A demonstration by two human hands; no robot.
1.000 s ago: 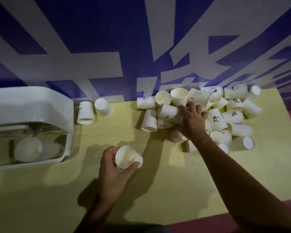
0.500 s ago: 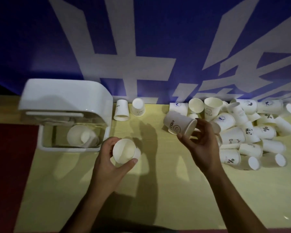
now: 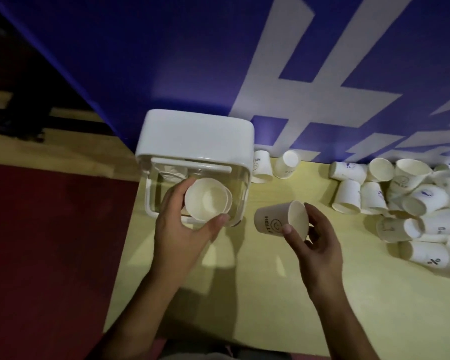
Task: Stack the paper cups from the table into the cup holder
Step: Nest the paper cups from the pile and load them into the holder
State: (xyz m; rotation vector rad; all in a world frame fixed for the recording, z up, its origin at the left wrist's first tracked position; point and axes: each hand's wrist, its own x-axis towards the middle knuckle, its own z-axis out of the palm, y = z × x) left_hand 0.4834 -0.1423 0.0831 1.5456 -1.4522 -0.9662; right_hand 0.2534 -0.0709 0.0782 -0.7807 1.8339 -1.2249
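Beneath the cup in the left grip, much of the cup holder interior is hidden. Far right of the right grip, the cup pile is cut by the frame edge, its small prints mostly unreadable.

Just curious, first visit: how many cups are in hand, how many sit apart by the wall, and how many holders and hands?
Held cups: 2, plain cup in left hand, smiley cup in right hand.
Loose cups by the wall: 2.
Cup holder: 1.
Hands: 2.
Total: 7.

dim scene, soft focus, hard shadows on table, wide-angle bending at edges.
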